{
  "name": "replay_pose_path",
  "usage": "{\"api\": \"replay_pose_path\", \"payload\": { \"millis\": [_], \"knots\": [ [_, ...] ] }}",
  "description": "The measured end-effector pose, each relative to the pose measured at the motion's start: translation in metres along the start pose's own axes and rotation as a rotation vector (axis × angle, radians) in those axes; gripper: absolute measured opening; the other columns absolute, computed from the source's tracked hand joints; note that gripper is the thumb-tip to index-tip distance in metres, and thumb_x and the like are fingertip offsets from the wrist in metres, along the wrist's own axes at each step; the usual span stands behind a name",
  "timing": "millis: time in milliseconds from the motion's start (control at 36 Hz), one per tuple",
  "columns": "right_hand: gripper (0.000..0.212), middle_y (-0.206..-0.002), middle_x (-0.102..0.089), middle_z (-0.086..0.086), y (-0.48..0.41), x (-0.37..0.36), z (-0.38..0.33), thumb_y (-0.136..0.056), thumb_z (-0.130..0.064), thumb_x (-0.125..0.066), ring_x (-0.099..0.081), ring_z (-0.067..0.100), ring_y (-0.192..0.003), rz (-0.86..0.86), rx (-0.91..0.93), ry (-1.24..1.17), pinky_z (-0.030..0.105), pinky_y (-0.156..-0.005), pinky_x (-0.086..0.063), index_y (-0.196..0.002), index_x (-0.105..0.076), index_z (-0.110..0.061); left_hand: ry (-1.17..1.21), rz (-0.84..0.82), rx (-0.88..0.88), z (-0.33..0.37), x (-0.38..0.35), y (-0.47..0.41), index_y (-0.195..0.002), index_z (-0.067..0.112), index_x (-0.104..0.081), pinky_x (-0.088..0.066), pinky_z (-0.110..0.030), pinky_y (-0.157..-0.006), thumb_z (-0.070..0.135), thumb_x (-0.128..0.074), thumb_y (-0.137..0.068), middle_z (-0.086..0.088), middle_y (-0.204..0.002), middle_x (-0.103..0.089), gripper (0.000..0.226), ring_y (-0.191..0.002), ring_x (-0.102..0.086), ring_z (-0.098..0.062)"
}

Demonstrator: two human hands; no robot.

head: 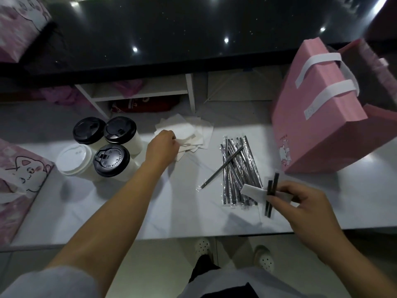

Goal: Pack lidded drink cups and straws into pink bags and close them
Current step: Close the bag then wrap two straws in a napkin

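Note:
Several lidded white cups [111, 160] stand at the left of the white counter, three with black lids, one with a white lid [73, 156]. My left hand [162, 145] pinches a napkin from the loose napkin pile [189, 131]. A heap of wrapped black straws [238, 168] lies in the middle. My right hand [300, 203] holds two wrapped straws [271, 196] together with a folded white napkin [253, 190]. A pink bag with white handles [318, 117] lies tilted at the right.
A pink tissue box with a cat drawing [19, 179] sits at the left edge. Another pink printed box [19, 24] rests on the dark upper counter [171, 35]. A second pink bag [369, 61] stands behind the first. Shelves [141, 93] open below the dark counter.

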State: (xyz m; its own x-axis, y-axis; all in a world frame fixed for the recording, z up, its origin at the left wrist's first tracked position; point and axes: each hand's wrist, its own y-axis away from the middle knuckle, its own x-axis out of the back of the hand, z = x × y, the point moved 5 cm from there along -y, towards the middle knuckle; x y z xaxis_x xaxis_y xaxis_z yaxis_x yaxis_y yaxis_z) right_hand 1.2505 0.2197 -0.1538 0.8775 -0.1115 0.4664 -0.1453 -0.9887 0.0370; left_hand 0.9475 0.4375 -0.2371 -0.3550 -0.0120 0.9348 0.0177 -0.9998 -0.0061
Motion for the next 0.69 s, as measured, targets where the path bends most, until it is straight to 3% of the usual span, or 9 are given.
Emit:
{"api": "replay_pose_path", "payload": {
  "millis": [111, 222, 333, 417, 500, 556, 694],
  "knots": [
    [0.028, -0.084, -0.073, -0.015, -0.002, -0.004, -0.006, -0.082, -0.015, -0.077, -0.065, 0.005, -0.08, -0.011, -0.002, -0.038, 0.02, -0.067, -0.047, -0.088, -0.073, -0.041, 0.083, 0.044, -0.01, 0.004, 0.016, 0.006, -0.106, 0.011, -0.067, -0.045, -0.034, -0.077, 0.02, -0.054, -0.094, -0.005, -0.116, -0.066, 0.021, -0.097, -0.061, -0.026],
    [0.024, -0.09, -0.073, -0.006, -0.013, -0.002, -0.023, -0.078, -0.001, -0.078, -0.067, 0.01, -0.084, -0.138, 0.052, -0.109, 0.017, -0.073, -0.05, -0.079, -0.077, -0.025, 0.411, -0.001, -0.004, 0.024, 0.042, 0.019, -0.09, 0.021, -0.065, -0.044, -0.028, -0.079, 0.019, -0.062, -0.09, 0.003, -0.105, -0.069, 0.004, -0.095, -0.063, -0.016],
    [0.013, -0.107, -0.072, 0.0, -0.026, 0.005, -0.052, -0.066, -0.002, -0.08, -0.068, 0.012, -0.102, -0.332, 0.08, -0.251, 0.018, -0.079, -0.054, -0.076, -0.08, -0.012, 0.979, -0.368, 0.032, 0.058, 0.062, 0.051, -0.072, 0.017, -0.065, -0.049, -0.02, -0.068, 0.0, -0.062, -0.088, 0.004, -0.102, -0.076, 0.024, -0.08, -0.067, -0.011],
    [0.015, -0.13, -0.062, -0.02, -0.035, 0.007, -0.071, -0.064, -0.019, -0.082, -0.056, -0.001, -0.123, -0.489, 0.065, -0.163, 0.023, -0.098, -0.043, -0.077, -0.081, -0.014, 1.292, -0.644, 0.046, 0.085, 0.073, 0.087, -0.07, 0.017, -0.064, -0.046, -0.018, -0.054, 0.002, -0.061, -0.08, 0.0, -0.096, -0.073, 0.019, -0.069, -0.06, -0.01],
    [0.014, -0.142, -0.051, -0.027, -0.043, 0.005, -0.085, -0.064, -0.019, -0.083, -0.051, 0.0, -0.13, -0.586, 0.048, -0.187, 0.035, -0.102, -0.042, -0.078, -0.081, -0.016, 1.387, -0.794, -0.014, 0.106, 0.08, 0.118, -0.078, 0.015, -0.065, -0.038, -0.021, -0.05, 0.01, -0.058, -0.077, -0.002, -0.077, -0.06, 0.009, -0.063, -0.052, -0.013],
    [0.017, -0.143, -0.052, -0.024, -0.047, -0.001, -0.089, -0.064, -0.013, -0.082, -0.051, 0.0, -0.13, -0.595, 0.036, -0.231, 0.034, -0.104, -0.043, -0.081, -0.082, -0.015, 1.398, -0.832, -0.036, 0.117, 0.079, 0.133, -0.086, 0.013, -0.065, -0.038, -0.025, -0.055, 0.012, -0.059, -0.08, -0.003, -0.077, -0.057, 0.008, -0.066, -0.051, -0.014],
    [0.031, -0.132, -0.064, -0.01, -0.055, -0.015, -0.081, -0.062, -0.013, -0.081, -0.06, 0.008, -0.123, -0.532, -0.044, -0.306, 0.039, -0.107, -0.045, -0.089, -0.078, 0.001, 1.461, -0.812, 0.016, 0.126, 0.077, 0.151, -0.094, 0.013, -0.062, -0.046, -0.019, -0.054, 0.015, -0.057, -0.091, -0.001, -0.079, -0.06, 0.006, -0.067, -0.054, -0.012]
  ]
}}
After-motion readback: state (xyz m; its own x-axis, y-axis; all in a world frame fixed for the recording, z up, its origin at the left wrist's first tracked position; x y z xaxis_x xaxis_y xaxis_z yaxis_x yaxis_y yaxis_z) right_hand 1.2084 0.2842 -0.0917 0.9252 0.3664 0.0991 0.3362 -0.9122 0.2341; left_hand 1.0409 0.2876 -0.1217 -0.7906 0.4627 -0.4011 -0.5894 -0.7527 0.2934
